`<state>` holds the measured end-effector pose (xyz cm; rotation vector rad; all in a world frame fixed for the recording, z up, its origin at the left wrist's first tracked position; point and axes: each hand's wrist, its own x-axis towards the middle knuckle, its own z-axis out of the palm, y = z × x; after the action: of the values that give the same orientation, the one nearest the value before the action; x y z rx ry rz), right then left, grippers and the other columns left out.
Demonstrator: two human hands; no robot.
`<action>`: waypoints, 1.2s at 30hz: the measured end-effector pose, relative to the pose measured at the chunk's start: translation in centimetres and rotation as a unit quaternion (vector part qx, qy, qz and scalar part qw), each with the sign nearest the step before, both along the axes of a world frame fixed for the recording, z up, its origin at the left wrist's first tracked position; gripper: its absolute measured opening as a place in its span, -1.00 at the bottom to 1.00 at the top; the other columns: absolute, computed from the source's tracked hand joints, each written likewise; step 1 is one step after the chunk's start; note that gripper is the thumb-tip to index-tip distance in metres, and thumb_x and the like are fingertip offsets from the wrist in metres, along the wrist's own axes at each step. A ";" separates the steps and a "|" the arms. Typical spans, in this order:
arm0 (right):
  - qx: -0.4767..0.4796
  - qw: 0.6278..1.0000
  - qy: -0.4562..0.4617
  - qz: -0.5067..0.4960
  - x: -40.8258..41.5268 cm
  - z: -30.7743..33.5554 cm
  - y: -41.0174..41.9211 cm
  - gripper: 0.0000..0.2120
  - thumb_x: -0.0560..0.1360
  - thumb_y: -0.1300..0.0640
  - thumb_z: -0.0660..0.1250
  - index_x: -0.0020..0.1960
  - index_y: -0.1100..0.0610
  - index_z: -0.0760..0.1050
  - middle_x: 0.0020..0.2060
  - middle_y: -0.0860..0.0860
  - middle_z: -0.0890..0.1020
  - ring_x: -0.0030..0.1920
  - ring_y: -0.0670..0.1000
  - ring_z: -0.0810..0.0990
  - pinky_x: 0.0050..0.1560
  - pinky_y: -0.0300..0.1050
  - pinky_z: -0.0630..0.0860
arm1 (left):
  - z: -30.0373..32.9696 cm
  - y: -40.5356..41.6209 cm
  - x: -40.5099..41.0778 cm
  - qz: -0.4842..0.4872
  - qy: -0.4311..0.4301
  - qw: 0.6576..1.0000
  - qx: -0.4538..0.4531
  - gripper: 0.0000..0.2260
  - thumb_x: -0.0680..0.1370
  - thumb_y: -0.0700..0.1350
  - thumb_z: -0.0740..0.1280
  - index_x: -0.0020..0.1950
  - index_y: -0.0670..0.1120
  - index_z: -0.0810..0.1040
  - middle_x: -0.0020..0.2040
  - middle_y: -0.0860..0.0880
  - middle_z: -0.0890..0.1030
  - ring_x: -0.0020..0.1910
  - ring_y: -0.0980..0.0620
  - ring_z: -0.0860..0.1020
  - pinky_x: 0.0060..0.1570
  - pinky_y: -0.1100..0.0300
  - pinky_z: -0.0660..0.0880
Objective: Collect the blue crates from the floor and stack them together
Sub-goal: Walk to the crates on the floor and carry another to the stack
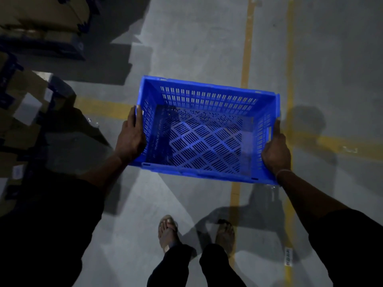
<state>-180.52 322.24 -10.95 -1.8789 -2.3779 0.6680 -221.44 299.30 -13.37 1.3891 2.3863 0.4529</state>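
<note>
Head view showed one blue crate [207, 129] carried in the air above the grey floor [196, 48], empty, its open top facing the camera. Each short end was clamped by a hand: the left hand [131, 135] closed over the left rim with its fingers lying along the slotted wall, the right hand [276, 150] gripping the right end beside the handle slot. The crate sat slightly tilted, its near right corner lower. Below it were the person's two sandalled feet [167, 230], and yellow lines [246, 59] crossed the floor under and beyond the crate. Cardboard boxes [27, 100] were piled along the left edge of the floor. No other blue crate and no stack was in sight, so the carry looked unfinished. The light was dim and the crate blocked the floor ahead, so a foot could catch on the boxes at the left; the rim-only hold could also slip if the crate struck something
</note>
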 end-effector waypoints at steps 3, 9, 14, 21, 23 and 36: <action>-0.012 1.000 0.022 -0.009 0.1 0.7 -0.5 -0.12 0.58 0.24 0.21 0.62 -0.22 -0.28 0.28 0.29 0.40 -0.15 0.36 0.56 -0.25 0.16 0.51 | 1.1 -0.7 0.5 -0.015 0.031 0.999 -0.031 -0.15 0.60 0.04 0.31 0.66 -0.12 -0.22 0.66 -0.21 -0.17 0.37 -0.42 0.32 0.20 -0.33 0.46; 0.032 0.999 0.024 0.006 1.6 0.3 -3.4 -0.27 0.64 0.21 0.15 0.66 -0.07 -0.16 0.15 0.25 0.42 -0.36 0.26 0.44 -0.35 0.03 0.37 | 1.7 -2.9 2.3 -0.079 0.055 0.994 -0.048 -0.15 0.59 0.24 0.17 0.66 -0.22 -0.10 0.66 -0.24 -0.17 0.40 -0.38 0.33 0.21 -0.21 0.46; 0.045 0.999 0.004 0.005 1.0 0.0 -2.7 -0.26 0.64 0.20 0.13 0.66 -0.10 -0.19 0.16 0.26 0.43 -0.38 0.26 0.44 -0.37 0.05 0.40 | 1.7 -2.1 1.7 -0.080 0.049 0.996 -0.005 -0.14 0.59 0.24 0.17 0.66 -0.22 -0.15 0.67 -0.23 -0.18 0.49 -0.32 0.30 0.33 -0.15 0.41; 0.015 1.000 -0.001 -0.002 1.1 0.1 -2.3 -0.19 0.59 0.22 0.16 0.64 -0.17 -0.24 0.19 0.26 0.37 -0.29 0.30 0.51 -0.27 0.17 0.53 | 1.9 -1.9 1.6 -0.076 0.047 0.994 -0.056 -0.02 0.49 0.44 0.10 0.67 -0.18 -0.10 0.67 -0.19 -0.20 0.40 -0.36 0.34 0.16 -0.19 0.49; -0.034 0.999 -0.018 0.001 1.0 0.8 -1.9 -0.12 0.58 0.19 0.22 0.61 -0.23 -0.31 0.25 0.28 0.35 -0.10 0.34 0.55 -0.11 0.22 0.55 | 2.7 -1.7 1.6 -0.067 0.038 0.990 -0.116 0.06 0.41 0.52 0.10 0.68 -0.12 -0.12 0.66 -0.16 -0.25 0.48 -0.36 0.24 0.22 -0.27 0.42; -0.185 0.979 -0.072 0.034 -3.1 14.5 -5.5 -0.09 0.55 -0.24 0.36 0.66 -0.06 -0.14 0.64 0.12 -0.15 0.61 0.25 -0.07 0.51 0.26 0.17 | 16.6 -4.1 4.5 -0.068 -0.110 0.967 -0.218 0.06 0.42 0.42 0.26 0.66 0.02 -0.29 0.66 -0.16 -0.28 0.63 -0.28 -0.19 0.55 -0.32 0.02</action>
<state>-183.61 316.77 3.51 -2.0503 -2.5617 1.0821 -216.96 295.24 3.24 1.2175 2.0358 0.0343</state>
